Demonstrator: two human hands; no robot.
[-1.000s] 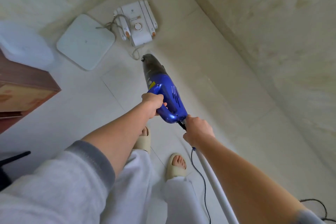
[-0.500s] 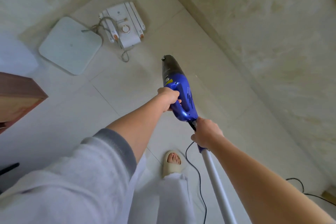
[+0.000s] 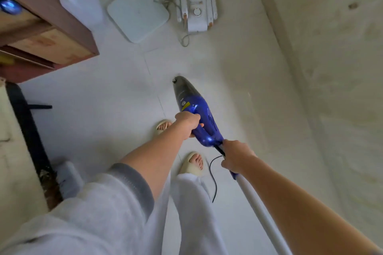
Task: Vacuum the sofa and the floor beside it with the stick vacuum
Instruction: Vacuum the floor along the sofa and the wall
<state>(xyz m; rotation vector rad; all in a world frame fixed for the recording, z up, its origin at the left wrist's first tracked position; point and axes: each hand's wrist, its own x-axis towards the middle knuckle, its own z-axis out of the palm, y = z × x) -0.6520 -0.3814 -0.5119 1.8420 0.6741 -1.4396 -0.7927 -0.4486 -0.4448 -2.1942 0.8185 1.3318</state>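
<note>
Two hands hold the vacuum above the pale tiled floor. The left hand has its fingers curled round the blue handle loop on the motor body. The right hand is wrapped round the neck where the blue body meets the white tube, which runs down toward the lower right edge. The dark nose of the vacuum points away from the person, toward the far wall. A black cord hangs from the body near the right hand. Below the vacuum stand two feet in beige slippers. On the floor farther off lie a white square scale and, just beside it, a white device with cables. A brown cabinet stands at the left.
</note>
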